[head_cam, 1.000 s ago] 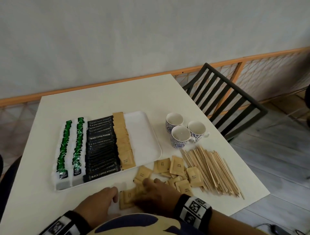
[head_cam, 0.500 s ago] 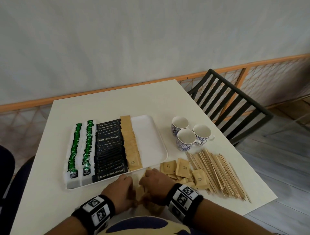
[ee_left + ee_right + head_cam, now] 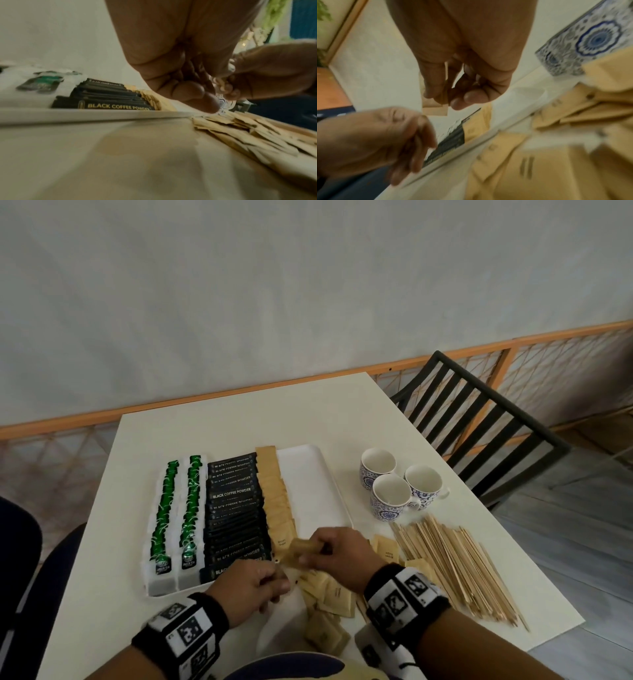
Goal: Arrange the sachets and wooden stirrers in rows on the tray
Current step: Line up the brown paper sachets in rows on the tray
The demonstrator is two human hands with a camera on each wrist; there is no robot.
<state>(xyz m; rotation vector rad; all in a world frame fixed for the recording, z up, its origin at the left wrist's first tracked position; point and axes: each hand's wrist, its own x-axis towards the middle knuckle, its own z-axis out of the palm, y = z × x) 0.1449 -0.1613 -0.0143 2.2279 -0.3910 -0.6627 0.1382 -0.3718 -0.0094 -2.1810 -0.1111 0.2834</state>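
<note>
A white tray (image 3: 308, 484) holds two rows of green tea sachets (image 3: 164, 508), a row of black coffee sachets (image 3: 236, 508) and a row of brown sugar sachets (image 3: 277, 501). Its right strip is bare. My right hand (image 3: 308, 553) pinches a small stack of brown sachets (image 3: 296, 549) just above the tray's near right corner. The right wrist view shows that stack (image 3: 435, 108) between thumb and fingers. My left hand (image 3: 274, 580) hovers beside it with loosely curled fingers, nothing seen in them. Loose brown sachets (image 3: 329, 594) lie on the table below. Wooden stirrers (image 3: 455, 563) are piled to the right.
Three blue-patterned cups (image 3: 390, 498) stand right of the tray, behind the stirrers. A black slatted chair (image 3: 479, 433) is at the table's right side. The table's near edge is just under my wrists.
Both hands lifted from the loose sachets at the table's near edge. The right hand now holds a gathered stack up by the tray's near right corner. The head view has shifted.
</note>
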